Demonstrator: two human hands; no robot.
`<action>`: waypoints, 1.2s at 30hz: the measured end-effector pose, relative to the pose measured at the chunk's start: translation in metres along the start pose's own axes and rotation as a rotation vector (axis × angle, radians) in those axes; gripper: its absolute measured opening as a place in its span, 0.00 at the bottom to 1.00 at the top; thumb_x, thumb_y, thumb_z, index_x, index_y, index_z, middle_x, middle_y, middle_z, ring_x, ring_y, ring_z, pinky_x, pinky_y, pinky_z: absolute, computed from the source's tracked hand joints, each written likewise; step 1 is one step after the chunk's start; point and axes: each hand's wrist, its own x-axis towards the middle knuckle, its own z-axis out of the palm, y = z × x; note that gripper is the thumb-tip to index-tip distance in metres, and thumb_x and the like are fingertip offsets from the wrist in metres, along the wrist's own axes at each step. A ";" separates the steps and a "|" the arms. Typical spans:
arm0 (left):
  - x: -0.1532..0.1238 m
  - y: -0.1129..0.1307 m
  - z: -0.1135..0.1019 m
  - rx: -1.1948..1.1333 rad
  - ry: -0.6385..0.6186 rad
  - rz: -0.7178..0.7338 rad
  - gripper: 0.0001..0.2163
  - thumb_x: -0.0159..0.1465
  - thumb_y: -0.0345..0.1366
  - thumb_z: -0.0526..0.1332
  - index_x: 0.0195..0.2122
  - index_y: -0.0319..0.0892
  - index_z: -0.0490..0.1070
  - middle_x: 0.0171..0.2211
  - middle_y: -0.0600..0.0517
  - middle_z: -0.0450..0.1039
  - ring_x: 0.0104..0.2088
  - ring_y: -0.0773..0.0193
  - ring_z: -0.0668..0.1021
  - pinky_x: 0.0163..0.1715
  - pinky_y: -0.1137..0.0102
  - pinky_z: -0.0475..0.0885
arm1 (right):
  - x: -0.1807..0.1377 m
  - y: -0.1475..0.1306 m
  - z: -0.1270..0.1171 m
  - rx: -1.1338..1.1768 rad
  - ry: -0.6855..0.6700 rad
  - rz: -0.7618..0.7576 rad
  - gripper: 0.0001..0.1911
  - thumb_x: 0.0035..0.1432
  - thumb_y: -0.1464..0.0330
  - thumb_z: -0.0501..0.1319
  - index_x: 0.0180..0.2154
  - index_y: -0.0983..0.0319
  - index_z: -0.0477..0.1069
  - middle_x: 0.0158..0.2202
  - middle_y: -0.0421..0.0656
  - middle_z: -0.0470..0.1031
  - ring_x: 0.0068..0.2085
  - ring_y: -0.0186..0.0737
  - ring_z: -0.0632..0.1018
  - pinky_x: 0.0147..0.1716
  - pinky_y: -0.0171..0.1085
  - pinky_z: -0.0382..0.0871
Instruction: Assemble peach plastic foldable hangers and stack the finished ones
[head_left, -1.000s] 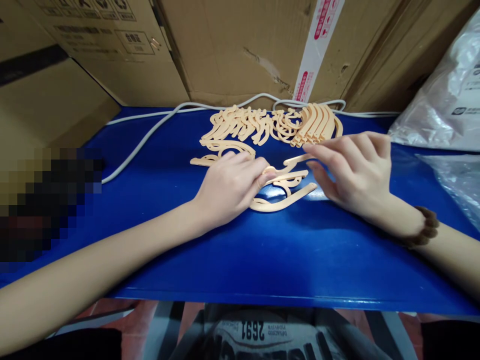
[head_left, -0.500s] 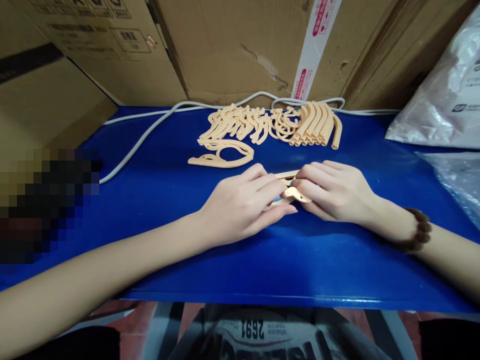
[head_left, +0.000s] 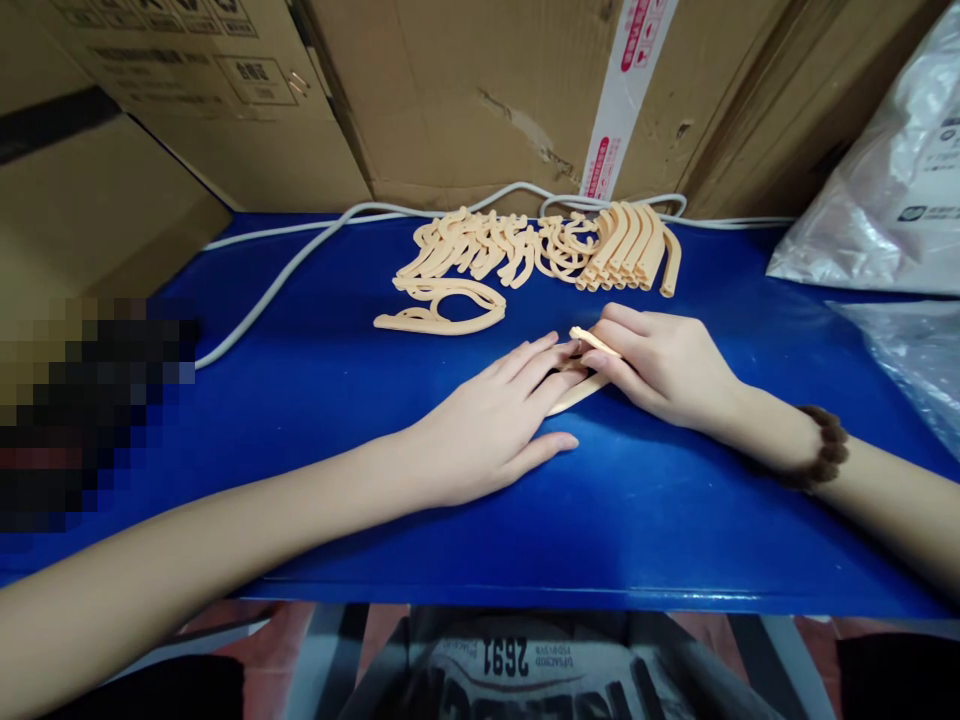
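My left hand [head_left: 499,420] lies low over the table, fingers stretched out across a cream plastic folding hanger [head_left: 576,396] and thumb held apart. My right hand [head_left: 664,365] is closed at the hanger's right end, pinching a slim cream piece [head_left: 596,342] of it between thumb and fingers. Much of this hanger is hidden under both hands. Beyond my left hand lies another folding hanger [head_left: 465,325], folded up, with a rounded loop in its middle.
Behind are a pile of short curved arms [head_left: 469,245], several hooks [head_left: 566,250] and a stack of longer curved tubes [head_left: 626,250]. A white cable [head_left: 285,270] runs along the back by cardboard boxes [head_left: 465,100]. Plastic bags [head_left: 862,220] lie at right on the blue table [head_left: 480,550].
My left fingers have straightened from their grip and now lie flat over the hanger. My right hand has shifted slightly up and left, turning the cream piece.
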 end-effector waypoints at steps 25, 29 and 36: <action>0.002 -0.010 -0.016 0.337 0.171 0.048 0.14 0.71 0.40 0.52 0.45 0.34 0.70 0.44 0.41 0.72 0.42 0.50 0.75 0.41 0.59 0.73 | -0.001 0.000 0.000 0.022 0.036 -0.019 0.25 0.73 0.57 0.43 0.36 0.63 0.73 0.24 0.41 0.73 0.23 0.34 0.70 0.27 0.34 0.56; 0.002 -0.010 -0.015 0.278 0.175 0.055 0.14 0.71 0.39 0.53 0.47 0.33 0.69 0.46 0.40 0.72 0.46 0.49 0.75 0.46 0.58 0.73 | -0.001 0.000 0.000 0.024 0.057 -0.031 0.24 0.72 0.57 0.44 0.38 0.63 0.73 0.24 0.41 0.74 0.23 0.34 0.71 0.26 0.34 0.57; 0.004 -0.010 -0.010 -0.029 0.108 -0.021 0.08 0.72 0.36 0.52 0.44 0.38 0.66 0.54 0.40 0.68 0.55 0.52 0.72 0.55 0.56 0.70 | -0.003 0.000 0.000 0.068 0.050 -0.012 0.23 0.72 0.59 0.44 0.38 0.63 0.72 0.28 0.42 0.77 0.26 0.34 0.74 0.27 0.33 0.59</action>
